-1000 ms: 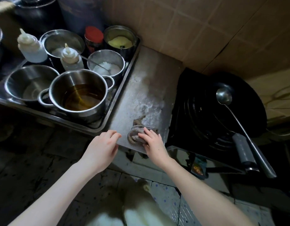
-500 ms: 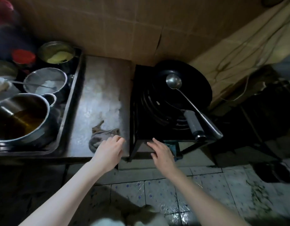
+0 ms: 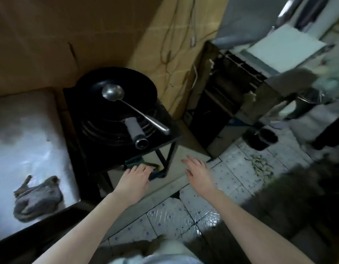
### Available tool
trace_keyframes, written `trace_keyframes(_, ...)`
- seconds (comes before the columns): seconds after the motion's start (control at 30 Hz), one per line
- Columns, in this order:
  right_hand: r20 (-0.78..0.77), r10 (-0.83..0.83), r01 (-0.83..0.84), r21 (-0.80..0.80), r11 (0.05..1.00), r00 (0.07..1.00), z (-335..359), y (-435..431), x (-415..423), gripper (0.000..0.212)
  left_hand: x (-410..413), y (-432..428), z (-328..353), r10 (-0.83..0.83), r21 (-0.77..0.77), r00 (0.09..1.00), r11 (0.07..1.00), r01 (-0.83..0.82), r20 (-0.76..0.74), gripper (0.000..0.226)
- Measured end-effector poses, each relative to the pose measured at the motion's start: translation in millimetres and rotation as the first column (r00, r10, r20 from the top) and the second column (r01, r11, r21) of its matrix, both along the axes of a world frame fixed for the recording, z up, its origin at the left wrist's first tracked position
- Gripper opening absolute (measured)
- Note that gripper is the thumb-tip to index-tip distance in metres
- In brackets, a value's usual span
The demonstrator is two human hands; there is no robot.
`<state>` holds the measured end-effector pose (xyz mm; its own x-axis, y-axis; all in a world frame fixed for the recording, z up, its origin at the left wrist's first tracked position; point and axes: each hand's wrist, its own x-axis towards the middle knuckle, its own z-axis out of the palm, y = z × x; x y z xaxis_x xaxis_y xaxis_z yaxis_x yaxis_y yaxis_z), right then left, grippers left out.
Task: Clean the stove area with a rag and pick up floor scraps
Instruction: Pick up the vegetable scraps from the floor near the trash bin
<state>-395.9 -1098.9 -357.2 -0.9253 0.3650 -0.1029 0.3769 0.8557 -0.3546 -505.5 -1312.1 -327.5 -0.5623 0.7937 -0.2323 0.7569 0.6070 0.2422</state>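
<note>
At 8 o'clock, on shiny steel counter (image 3: 27, 134): crumpled grey cloth rag (image 3: 38, 198), well apart from both hands.
Left hand (image 3: 136, 178): relaxed, grasping nothing, near black metal stove (image 3: 84, 130).
Right hand (image 3: 198, 171): fingers spread, empty.
At 3 o'clock, on tiled floor (image 3: 184, 216): pale green scraps (image 3: 261, 165).

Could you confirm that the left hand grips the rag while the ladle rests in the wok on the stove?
Not quite: the head view shows the rag lying loose on the steel counter, not in the left hand, which is open near the stove front. The ladle does rest in the wok on the stove.
</note>
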Motion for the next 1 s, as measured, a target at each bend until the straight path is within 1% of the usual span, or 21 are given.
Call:
trace_keyframes(0.13, -0.009, -0.176, 0.176, 0.001, 0.984, 0.984, 4.7, 46.5, 45.7, 0.041, 14.5, 64.9, 6.3, -0.154, -0.033, 0.987, 0.988, 0.153, -0.043, 0.042)
trace_keyframes(0.2, -0.013, -0.253, 0.253, 0.027, 0.967, 0.967, 6.6, 65.7, 68.1, 0.04, 23.4, 98.0, 10.1, -0.227, -0.057, 0.971, 0.973, 0.223, -0.075, 0.042)
trace_keyframes(0.37, -0.027, -0.423, 0.424, 0.036, 0.905, 0.906, 8.8, 108.0, 117.1, 0.039, 44.3, 174.6, 18.4, -0.377, -0.074, 0.919, 0.926, 0.37, -0.116, 0.046)
trace_keyframes(0.53, -0.04, -0.554, 0.555, 0.042, 0.831, 0.832, 8.1, 141.0, 160.0, 0.039, 59.5, 238.9, 25.5, -0.516, -0.08, 0.845, 0.857, 0.509, -0.14, 0.048)
trace_keyframes(0.7, -0.038, -0.676, 0.677, 0.037, 0.735, 0.736, 8.8, 162.3, 191.7, 0.041, 69.9, 293.2, 26.3, -0.597, -0.089, 0.786, 0.802, 0.591, -0.163, 0.049)
trace_keyframes(0.8, -0.033, -0.718, 0.718, 0.041, 0.694, 0.696, 8.9, 170.2, 204.8, 0.041, 75.2, 320.0, 23.6, -0.617, -0.092, 0.767, 0.786, 0.612, -0.176, 0.051)
trace_keyframes(1.0, -0.014, -0.776, 0.776, 0.038, 0.629, 0.63, 8.8, 186.7, 216.8, 0.043, 80.6, 364.7, 11.7, -0.669, -0.095, 0.73, 0.743, 0.662, -0.141, 0.052)
